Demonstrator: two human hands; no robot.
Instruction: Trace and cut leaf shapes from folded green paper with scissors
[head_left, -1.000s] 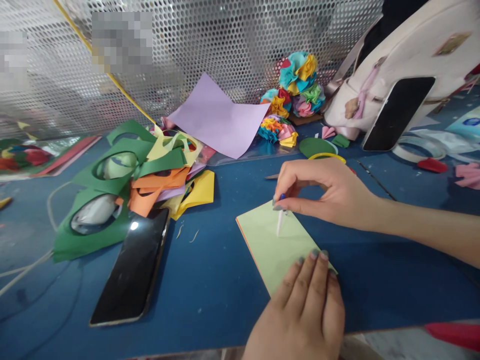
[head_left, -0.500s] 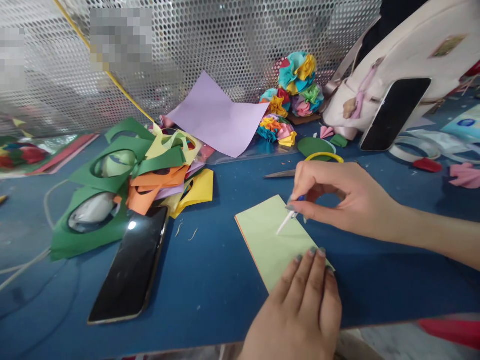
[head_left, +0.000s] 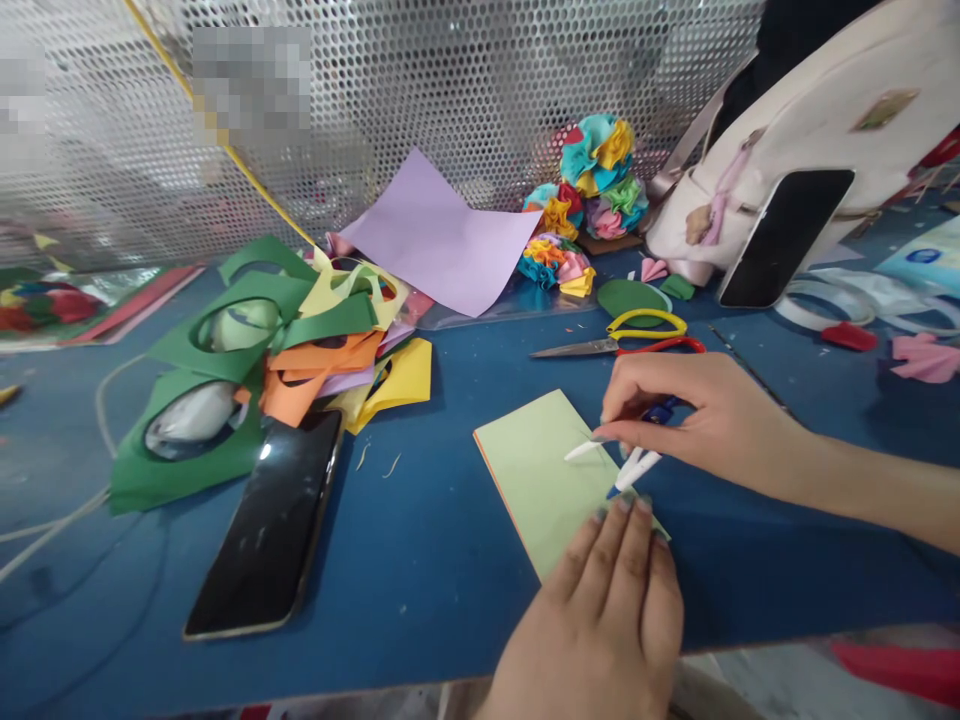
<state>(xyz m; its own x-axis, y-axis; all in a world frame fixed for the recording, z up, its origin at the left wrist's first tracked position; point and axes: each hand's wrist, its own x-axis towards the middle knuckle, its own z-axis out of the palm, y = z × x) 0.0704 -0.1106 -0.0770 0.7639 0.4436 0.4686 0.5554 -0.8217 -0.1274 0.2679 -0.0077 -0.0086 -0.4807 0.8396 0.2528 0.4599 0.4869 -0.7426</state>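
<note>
A light green paper [head_left: 525,460], with an orange edge showing beneath it, lies on the blue table [head_left: 420,560]. My left hand [head_left: 600,610] rests flat on its near end, fingers stretched out side by side. Over the paper's right edge, my right hand [head_left: 682,415] pinches a compass [head_left: 637,470] with white legs and a blue top. One white leg points left over the paper; the other, blue-tipped, points down near my left fingertips. Scissors [head_left: 619,340] with yellow and red handles lie behind my right hand.
Left are a black phone [head_left: 266,530] and cut paper scraps [head_left: 322,370]. A purple sheet [head_left: 446,235] and paper flowers [head_left: 596,155] stand by the perforated panel [head_left: 450,90]. Another phone [head_left: 787,240] leans on a white bag [head_left: 810,120]; tape rolls [head_left: 825,300] lie right.
My right hand has shifted slightly right and down, turning the compass so both legs now show. The scissors' handles have come into fuller view. My left hand stays on the paper.
</note>
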